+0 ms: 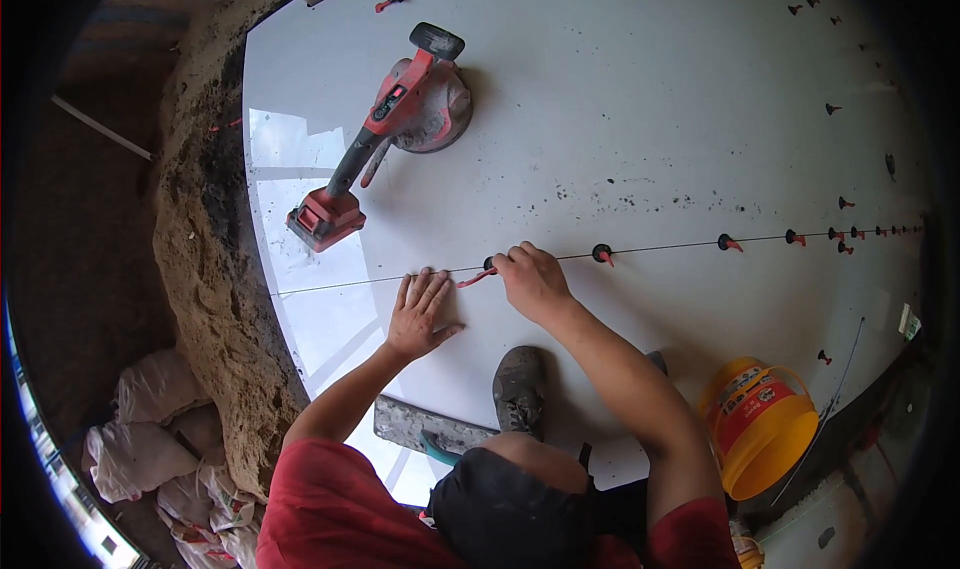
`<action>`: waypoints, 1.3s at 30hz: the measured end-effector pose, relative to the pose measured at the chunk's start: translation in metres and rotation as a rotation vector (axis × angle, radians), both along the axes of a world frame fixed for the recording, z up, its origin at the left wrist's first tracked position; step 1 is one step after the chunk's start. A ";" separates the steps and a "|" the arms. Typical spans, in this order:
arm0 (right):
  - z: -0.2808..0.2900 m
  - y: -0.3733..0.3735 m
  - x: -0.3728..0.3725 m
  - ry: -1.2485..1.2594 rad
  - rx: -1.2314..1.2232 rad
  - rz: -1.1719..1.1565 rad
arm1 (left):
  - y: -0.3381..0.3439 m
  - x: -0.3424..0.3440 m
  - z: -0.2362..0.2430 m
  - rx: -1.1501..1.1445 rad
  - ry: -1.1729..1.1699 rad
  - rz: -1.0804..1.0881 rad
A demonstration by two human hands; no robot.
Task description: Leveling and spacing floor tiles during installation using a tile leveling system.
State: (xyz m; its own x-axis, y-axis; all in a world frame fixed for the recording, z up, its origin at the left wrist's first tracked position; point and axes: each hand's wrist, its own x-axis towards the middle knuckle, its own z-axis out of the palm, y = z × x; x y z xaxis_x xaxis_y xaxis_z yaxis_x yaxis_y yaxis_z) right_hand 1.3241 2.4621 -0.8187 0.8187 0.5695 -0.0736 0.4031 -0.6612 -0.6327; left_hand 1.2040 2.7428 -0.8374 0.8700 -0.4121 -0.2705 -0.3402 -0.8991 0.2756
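Observation:
My left hand (418,314) lies flat on the glossy white tile (340,359), fingers spread, with its fingertips at the thin dark joint line. Just to the right, my right hand (535,284) pinches a tile leveler with a black cap (490,264) that sits on the joint. Its red handle (475,279) points toward my left hand; my fingers partly hide the cap. Farther right along the joint stand more black-and-red levelers, one close by (602,255) and another beyond it (728,243).
A red-and-black cordless suction tool (405,109) stands on the far tile. My boot (519,384) rests on the near tile beside a dirty grey float (415,424). A yellow bucket (770,444) leans at the right. Left of the tile edge are an earth bank (210,259) and sacks (145,459).

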 end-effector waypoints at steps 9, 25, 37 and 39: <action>0.020 0.057 -0.008 0.019 -0.253 0.068 | -0.014 0.005 0.005 -0.064 0.012 0.116; 0.009 0.050 0.007 -0.021 -0.158 0.207 | -0.052 0.008 0.012 -0.824 0.183 1.026; 0.019 -0.025 -0.063 0.333 0.022 -0.295 | -0.094 0.074 0.033 -0.448 0.285 0.624; 0.017 -0.052 -0.077 0.148 -0.056 -0.058 | -0.088 0.087 0.033 -0.190 0.162 0.283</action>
State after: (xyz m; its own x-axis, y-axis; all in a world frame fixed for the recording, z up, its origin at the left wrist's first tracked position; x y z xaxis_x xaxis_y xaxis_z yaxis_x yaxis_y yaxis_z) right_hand 1.2470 2.4099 -0.8021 0.8279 0.5132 -0.2262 0.2681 -0.7164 -0.6441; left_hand 1.2907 2.6552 -0.8046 0.9090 -0.2180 -0.3554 -0.0243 -0.8787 0.4767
